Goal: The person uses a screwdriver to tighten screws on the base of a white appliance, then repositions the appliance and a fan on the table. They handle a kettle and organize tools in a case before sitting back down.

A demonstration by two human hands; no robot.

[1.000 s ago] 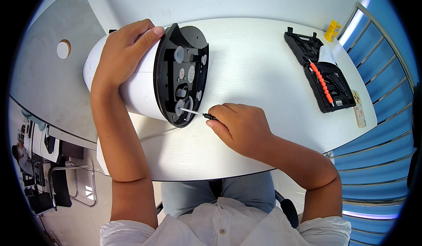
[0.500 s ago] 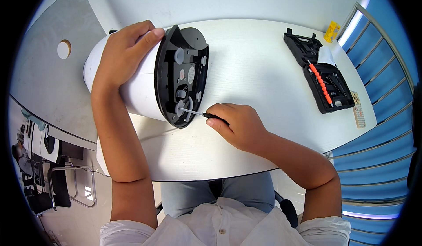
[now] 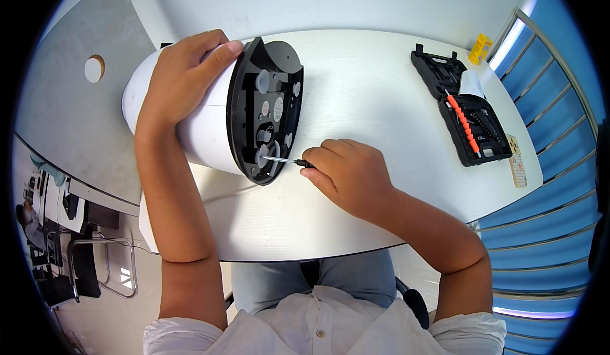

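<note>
A white, rounded appliance [image 3: 206, 133] lies on its side at the left of the table, its black base [image 3: 244, 120] facing right. Pale round feet and two small labels show on that underside. My left hand [image 3: 184, 79] lies over the top of the white body and grips it, thumb close to the base's rim. In my right hand [image 3: 349, 171] is a screwdriver [image 3: 286, 160], pinched by its black handle. The silver shaft points left, and its tip meets the pale foot [image 3: 261, 156] low on the base. My right palm hides part of the handle.
An opened black tool case [image 3: 470, 123] with an orange flexible shaft [image 3: 462, 123] lies at the right. Beyond it stands a small yellow box [image 3: 480, 49]. A power strip [image 3: 516, 161] sits by the right edge, near a metal railing [image 3: 562, 69]. A grey tabletop [image 3: 57, 113] adjoins the left.
My right hand has turned a little around the screwdriver, and its knuckles are higher. The tip remains at the same foot. The appliance and left hand appear shifted very slightly right.
</note>
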